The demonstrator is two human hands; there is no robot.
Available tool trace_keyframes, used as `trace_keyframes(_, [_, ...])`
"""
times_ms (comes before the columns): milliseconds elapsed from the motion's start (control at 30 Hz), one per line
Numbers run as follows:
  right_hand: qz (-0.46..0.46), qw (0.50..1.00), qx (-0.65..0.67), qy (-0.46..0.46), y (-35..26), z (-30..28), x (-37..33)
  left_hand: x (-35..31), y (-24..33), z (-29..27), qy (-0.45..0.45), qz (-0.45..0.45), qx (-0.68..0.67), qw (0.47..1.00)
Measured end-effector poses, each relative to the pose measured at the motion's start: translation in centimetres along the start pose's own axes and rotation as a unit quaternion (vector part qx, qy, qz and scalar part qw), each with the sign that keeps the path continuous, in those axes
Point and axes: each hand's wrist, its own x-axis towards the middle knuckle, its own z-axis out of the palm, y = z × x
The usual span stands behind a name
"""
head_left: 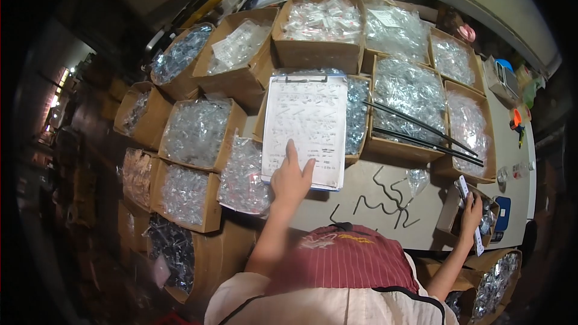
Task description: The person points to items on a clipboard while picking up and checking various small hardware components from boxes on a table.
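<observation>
My left hand (pixel 292 179) rests on the lower part of a clipboard (pixel 306 102) with a printed sheet. Its index finger is stretched out on the paper, and the thumb stands apart at the right. The clipboard lies over boxes of bagged parts. At the right, my right hand (pixel 472 215) is closed around a long white strip with holes (pixel 479 242), whose two ends show beyond the fingers. That hand is over a small cardboard box (pixel 448 213) holding dark and clear-wrapped parts.
Cardboard boxes of bagged hardware (pixel 195 126) stand around the table. Two black rods (pixel 421 135) lie across the right boxes. Bent dark metal rods (pixel 391 201) and a small clear bag (pixel 416 180) lie on the tabletop. A blue device (pixel 501 213) and a clear bottle (pixel 515 172) sit at right.
</observation>
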Motion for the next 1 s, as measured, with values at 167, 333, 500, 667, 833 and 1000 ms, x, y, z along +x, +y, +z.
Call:
trace_keyframes(167, [-0.267, 0.958, -0.045, 0.097, -4.5, -1.3, -1.4, 0.9, 0.6, -0.1, -0.011, 0.006, 0.031, 0.999])
trace_keyframes(333, [-0.339, 0.935, 0.076, -0.067, -11.6, -0.4, -4.4, 1.6, 0.7, 0.3, -0.006, 0.021, 0.100, 0.995])
trace_keyframes(500, [-0.386, 0.902, 0.001, -0.191, -12.3, 4.0, -5.8, 1.5, 0.9, -0.1, -0.004, 0.009, 0.128, 0.992])
trace_keyframes(667, [-0.324, 0.913, 0.008, -0.249, -12.1, 6.7, -7.4, 1.9, 0.9, 0.3, -0.012, 0.009, 0.146, 0.989])
trace_keyframes(833, [-0.344, 0.912, -0.050, -0.217, -11.8, 10.1, -9.4, 1.8, 1.4, 0.5, -0.006, 0.011, 0.141, 0.990])
trace_keyframes(1000, [-0.341, 0.911, -0.063, -0.222, -11.9, 10.8, -8.7, 1.4, 0.7, 0.9, 0.020, 0.039, 0.147, 0.988])
